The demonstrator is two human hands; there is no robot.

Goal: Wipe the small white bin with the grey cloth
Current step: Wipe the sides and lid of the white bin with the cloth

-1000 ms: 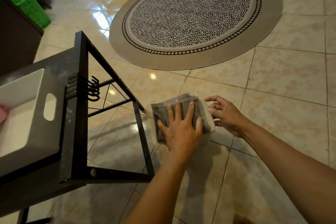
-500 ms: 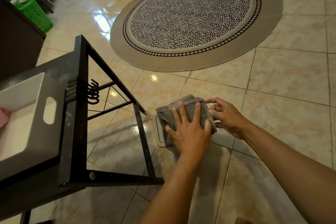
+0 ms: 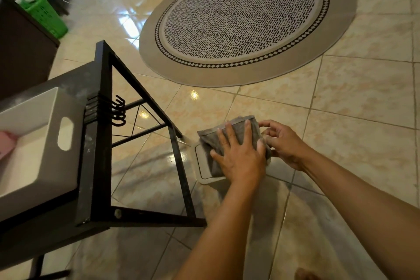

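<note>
Bin [image 3: 205,169] on floor [image 3: 341,120], just right of black rack [image 3: 102,143], mostly hidden under cloth [image 3: 229,136]; left hand [image 3: 238,157] flat, fingers spread, pressing cloth onto bin top; right hand [image 3: 281,141] curled against bin's right side, steadying; grip there unclear. Risks: light bin may slide or tip on glossy tile if steadying slips; folded cloth may bunch and miss lid edges.

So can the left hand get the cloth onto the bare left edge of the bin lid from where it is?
Probably yes. The left hand lies flat on the grey cloth atop the small white bin, and nothing lies between it and that uncovered edge; the black frame stands just beside it.
</note>
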